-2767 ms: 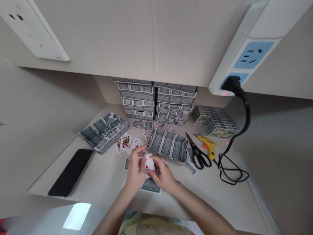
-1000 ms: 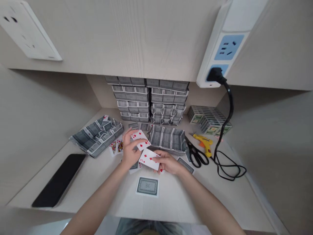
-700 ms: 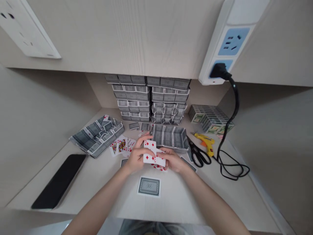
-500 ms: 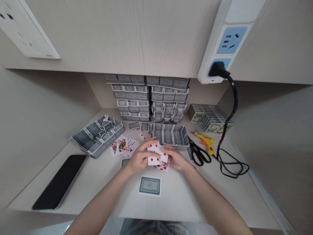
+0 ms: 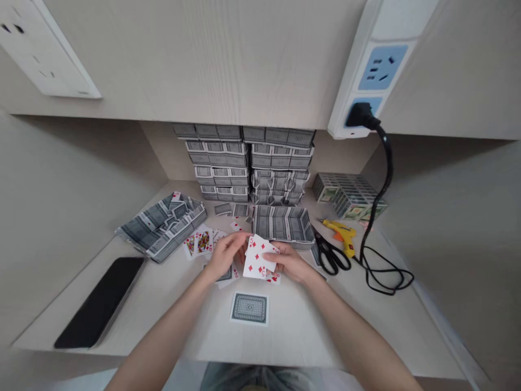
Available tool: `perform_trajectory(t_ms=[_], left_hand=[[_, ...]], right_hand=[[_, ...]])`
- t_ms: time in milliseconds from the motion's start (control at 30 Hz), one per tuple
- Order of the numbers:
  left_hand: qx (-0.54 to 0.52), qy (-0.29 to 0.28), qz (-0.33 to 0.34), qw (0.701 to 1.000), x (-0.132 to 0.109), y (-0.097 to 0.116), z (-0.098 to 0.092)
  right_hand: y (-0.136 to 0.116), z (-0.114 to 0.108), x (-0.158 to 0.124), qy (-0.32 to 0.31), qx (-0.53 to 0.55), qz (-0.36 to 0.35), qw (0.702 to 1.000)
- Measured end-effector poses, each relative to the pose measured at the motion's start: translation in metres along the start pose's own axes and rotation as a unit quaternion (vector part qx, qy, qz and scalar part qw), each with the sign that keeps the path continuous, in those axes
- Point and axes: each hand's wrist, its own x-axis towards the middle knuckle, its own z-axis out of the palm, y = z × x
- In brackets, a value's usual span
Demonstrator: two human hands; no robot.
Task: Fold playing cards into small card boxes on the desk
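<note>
Right fingers (image 5: 272, 257) clamped on playing cards (image 5: 255, 265) (five of diamonds (image 5: 256, 257) foremost), left fingers (image 5: 235, 240) beside, grip unclear.

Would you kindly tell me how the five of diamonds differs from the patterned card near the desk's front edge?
The five of diamonds shows its red-pipped face; the patterned card, its back. The five is in the right hand; the patterned card lies on the desk. The five's long side runs roughly front to back, the patterned card's side to side. Both are rectangular playing cards.
</note>
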Motion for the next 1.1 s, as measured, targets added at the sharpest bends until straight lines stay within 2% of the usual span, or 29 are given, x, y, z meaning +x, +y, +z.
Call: perform_trajectory(t_ms=[67,100,367,467,667,867,1100], left_hand=[[-0.028,-0.075,-0.035,0.996,0.001,-0.003,0.000],[-0.033,-0.094,-0.045,0.994,0.001,-0.004,0.000],[-0.057,-0.127,-0.076,0.987,0.000,-0.006,-0.002],[-0.054,-0.116,-0.073,0.989,0.002,-0.008,-0.001],[-0.025,-0.056,-0.095,0.994,0.006,-0.020,0.007],[0.035,-0.039,-0.080,0.995,0.007,-0.025,0.007],[-0.011,-0.076,-0.080,0.994,0.008,-0.021,0.004]], right_hand=[[0.002,0.001,0.000,0.004,-0.014,0.000,1.000],[0.002,0.001,0.000,0.007,-0.019,-0.004,1.000],[-0.005,-0.002,-0.002,0.022,-0.075,-0.031,0.996],[-0.007,-0.001,-0.003,0.023,-0.085,-0.048,0.995],[0.001,0.001,0.001,0.043,-0.154,-0.075,0.984],[0.008,0.000,0.004,0.064,-0.216,-0.077,0.971],[0.004,-0.001,0.002,0.045,-0.224,-0.075,0.971]])
